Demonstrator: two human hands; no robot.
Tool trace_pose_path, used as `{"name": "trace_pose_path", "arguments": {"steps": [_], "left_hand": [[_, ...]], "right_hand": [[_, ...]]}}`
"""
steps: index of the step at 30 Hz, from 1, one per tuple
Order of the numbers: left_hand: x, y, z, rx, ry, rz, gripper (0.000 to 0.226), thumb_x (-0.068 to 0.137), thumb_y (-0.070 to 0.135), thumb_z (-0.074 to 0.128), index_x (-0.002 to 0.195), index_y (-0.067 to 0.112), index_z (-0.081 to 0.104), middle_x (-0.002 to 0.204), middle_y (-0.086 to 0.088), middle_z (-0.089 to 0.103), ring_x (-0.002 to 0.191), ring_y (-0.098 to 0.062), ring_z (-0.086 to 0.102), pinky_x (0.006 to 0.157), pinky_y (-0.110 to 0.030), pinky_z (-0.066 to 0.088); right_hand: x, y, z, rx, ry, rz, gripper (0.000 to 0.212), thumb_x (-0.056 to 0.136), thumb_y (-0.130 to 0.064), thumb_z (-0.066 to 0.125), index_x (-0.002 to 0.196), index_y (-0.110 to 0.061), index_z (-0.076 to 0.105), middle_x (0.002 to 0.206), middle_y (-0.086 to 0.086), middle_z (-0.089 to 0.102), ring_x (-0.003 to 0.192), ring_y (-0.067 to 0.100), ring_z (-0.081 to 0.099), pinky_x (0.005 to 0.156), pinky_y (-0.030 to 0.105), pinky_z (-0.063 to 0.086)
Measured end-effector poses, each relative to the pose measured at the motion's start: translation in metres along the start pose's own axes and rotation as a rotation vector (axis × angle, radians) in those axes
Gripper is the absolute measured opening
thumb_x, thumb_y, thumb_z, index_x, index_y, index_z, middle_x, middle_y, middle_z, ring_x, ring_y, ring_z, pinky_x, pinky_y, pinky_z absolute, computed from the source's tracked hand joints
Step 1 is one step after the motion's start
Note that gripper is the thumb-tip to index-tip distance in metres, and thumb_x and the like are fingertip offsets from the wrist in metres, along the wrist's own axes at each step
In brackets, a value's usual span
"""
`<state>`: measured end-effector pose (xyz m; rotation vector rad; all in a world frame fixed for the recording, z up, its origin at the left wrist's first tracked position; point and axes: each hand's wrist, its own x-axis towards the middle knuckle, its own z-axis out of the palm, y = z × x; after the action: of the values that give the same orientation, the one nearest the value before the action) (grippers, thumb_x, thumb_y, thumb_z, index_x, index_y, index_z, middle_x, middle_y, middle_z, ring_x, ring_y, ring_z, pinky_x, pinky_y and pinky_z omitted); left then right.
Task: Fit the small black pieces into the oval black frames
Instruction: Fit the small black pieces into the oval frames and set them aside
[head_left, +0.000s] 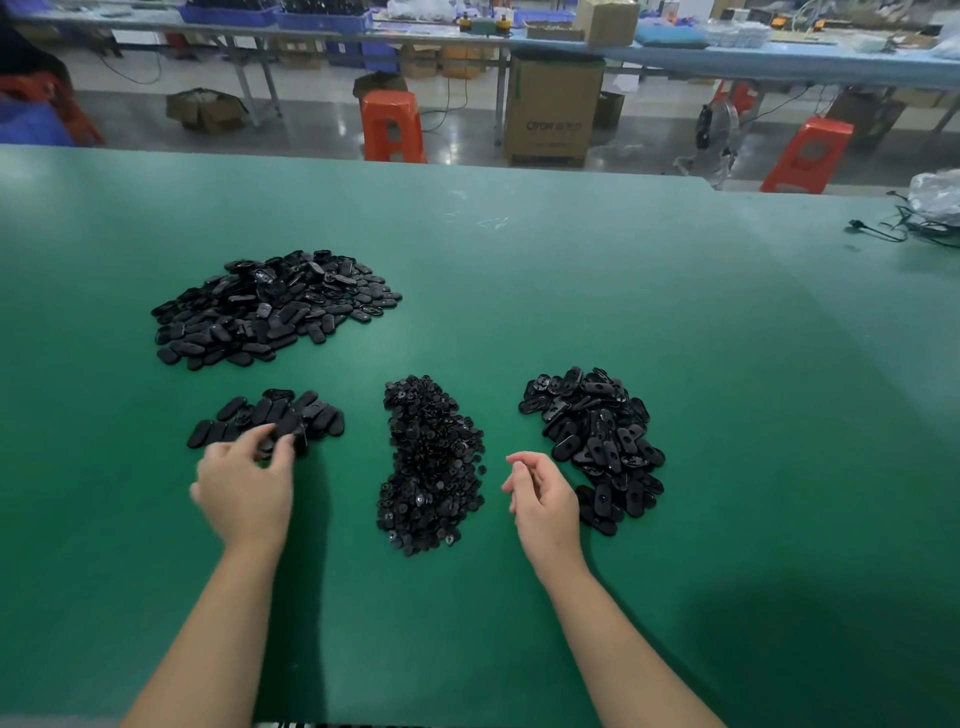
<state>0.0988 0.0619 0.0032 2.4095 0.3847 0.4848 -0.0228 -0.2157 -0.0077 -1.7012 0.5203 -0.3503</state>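
Here, left hand (244, 488) seemingly pinching a glossy oval black frame (289, 434), right hand (545, 499) loosely curled, empty.

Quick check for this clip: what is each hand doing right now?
Left hand: fingers pinch a black oval piece at the edge of the small near-left pile.
Right hand: open, fingers loosely curled, holding nothing.
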Motion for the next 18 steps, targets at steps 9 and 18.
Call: {"name": "trace_pose_path", "arguments": {"steps": [9,18], "left_hand": [[0.038,-0.032,-0.012,0.020,-0.066,-0.241,0.035,0.099,0.038,0.059,0.129,0.022,0.068,0.095,-0.015,0.066,0.092,-0.034,0.056,0.105,-0.052,0.030],[0.000,0.003,0.004,-0.157,-0.130,0.065,0.027,0.100,0.021,0.054,0.123,0.017,0.069,0.106,-0.006,0.069,0.087,-0.025,0.063,0.079,-0.038,0.052]], "right_hand": [[-0.001,-0.002,0.002,-0.035,0.002,-0.004,0.018,0.103,-0.019,0.052,0.097,-0.029,0.066,0.072,-0.010,0.067,0.056,0.014,0.045,0.054,0.034,0.038],[-0.003,-0.004,0.003,-0.072,-0.001,-0.015,0.018,0.103,-0.019,0.053,0.096,-0.030,0.066,0.074,-0.010,0.068,0.057,0.012,0.048,0.053,0.031,0.040]]}}
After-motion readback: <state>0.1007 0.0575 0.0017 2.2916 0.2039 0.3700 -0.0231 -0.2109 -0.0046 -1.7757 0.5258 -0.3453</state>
